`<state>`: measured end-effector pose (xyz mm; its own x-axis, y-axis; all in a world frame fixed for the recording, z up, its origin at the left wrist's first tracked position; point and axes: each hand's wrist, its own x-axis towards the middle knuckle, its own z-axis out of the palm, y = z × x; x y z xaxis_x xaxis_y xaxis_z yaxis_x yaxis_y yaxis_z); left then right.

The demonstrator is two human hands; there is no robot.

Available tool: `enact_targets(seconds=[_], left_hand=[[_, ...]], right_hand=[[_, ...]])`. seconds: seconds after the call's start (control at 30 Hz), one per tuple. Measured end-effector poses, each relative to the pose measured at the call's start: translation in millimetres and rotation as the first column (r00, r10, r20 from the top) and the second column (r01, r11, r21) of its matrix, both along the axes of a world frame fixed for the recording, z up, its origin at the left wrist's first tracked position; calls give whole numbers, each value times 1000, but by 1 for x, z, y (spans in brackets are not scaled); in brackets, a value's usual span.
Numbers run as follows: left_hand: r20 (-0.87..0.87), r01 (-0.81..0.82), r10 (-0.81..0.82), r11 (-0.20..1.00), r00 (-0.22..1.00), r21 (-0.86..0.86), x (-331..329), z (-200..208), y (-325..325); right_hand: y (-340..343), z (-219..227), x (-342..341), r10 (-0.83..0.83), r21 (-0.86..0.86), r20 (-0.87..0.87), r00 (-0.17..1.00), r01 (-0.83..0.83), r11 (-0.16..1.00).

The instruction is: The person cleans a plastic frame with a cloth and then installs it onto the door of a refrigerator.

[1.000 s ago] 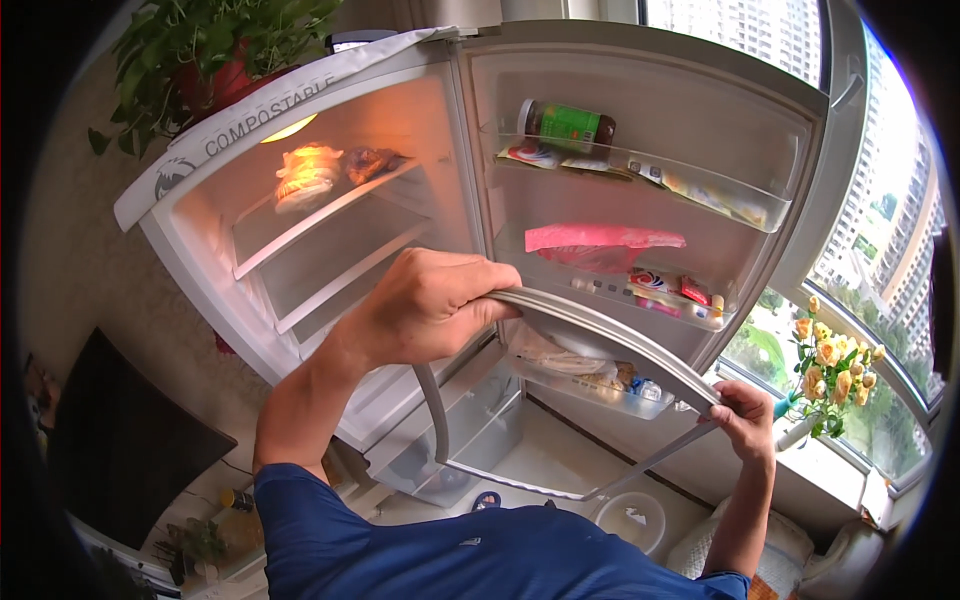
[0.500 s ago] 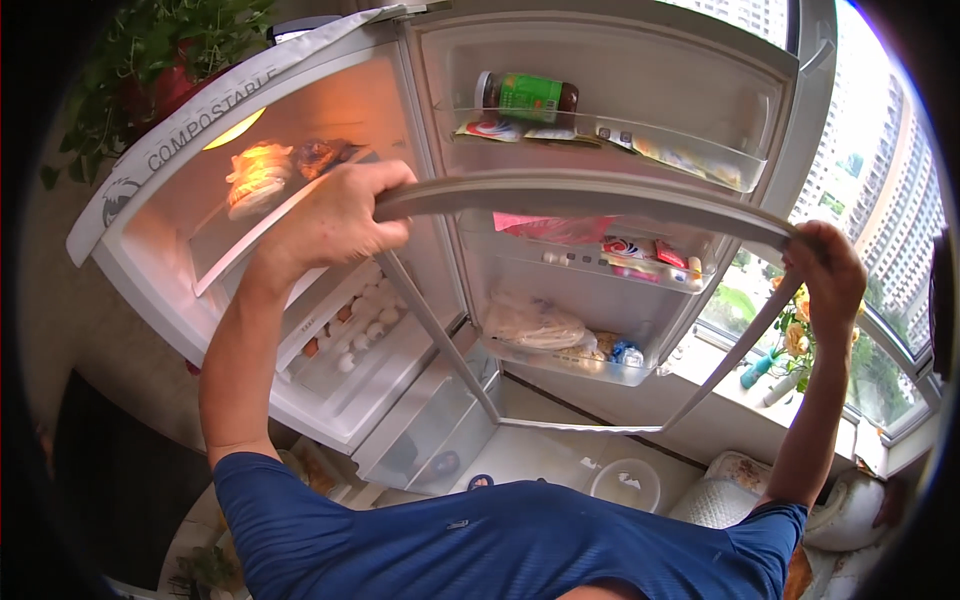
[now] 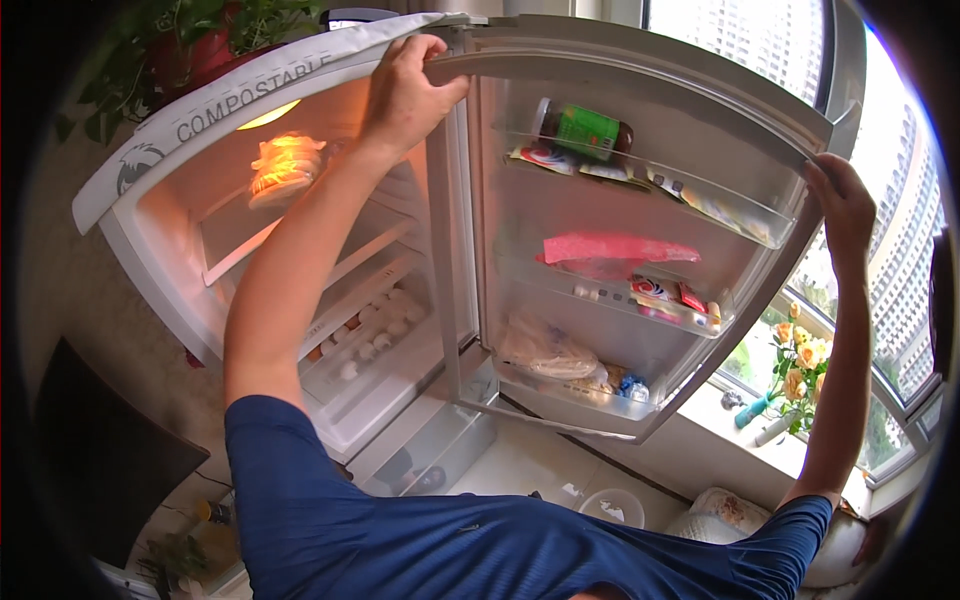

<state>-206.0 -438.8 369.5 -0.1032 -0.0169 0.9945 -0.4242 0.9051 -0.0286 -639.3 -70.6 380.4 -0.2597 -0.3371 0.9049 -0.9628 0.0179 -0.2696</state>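
Observation:
A grey, frame-shaped door gasket [image 3: 449, 260] hangs at the inner side of the open fridge door [image 3: 650, 40], close to the door's rim. My left hand [image 3: 412, 98] pinches its top left corner near the hinge side. At the far top corner, my right hand [image 3: 846, 205] is closed on the gasket by the door's outer edge. Through the gasket's opening show the door shelves, with a green-labelled jar [image 3: 585, 130] lying on its side, a pink bag [image 3: 620, 250] and bagged food [image 3: 548, 345]. I cannot tell whether the gasket touches the door all round.
Left stands the lit fridge compartment [image 3: 330, 265], with eggs [image 3: 372, 330] and bagged food [image 3: 285, 168] inside. A potted plant [image 3: 190, 50] is on top. A window, a vase of roses [image 3: 798, 365], a round tub [image 3: 612, 508] on the floor and a dark chair back [image 3: 110, 450] surround me.
Both hands have carried the gasket up and away from me to the door, so its top now lies near the door's upper edge. My view has shifted slightly.

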Motion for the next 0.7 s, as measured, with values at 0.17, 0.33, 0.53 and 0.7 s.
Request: enact_targets(seconds=[0.17,0.33,0.53,0.7], left_hand=[[-67,88,-90,996,994,-34,-31,17,-26],[-40,223,-224,975,974,-18,-53,23,-47],[45,183,-178,956,983,-230,-57,20,-61],[156,7,73,888,985,-460,-57,18,-49]], right_hand=[[-17,22,-19,-84,-43,7,996,84,996],[-28,20,-30,-88,-175,52,995,96,980],[-42,12,-53,-94,-209,80,992,108,972],[-46,11,-54,-98,-247,68,993,111,963]])
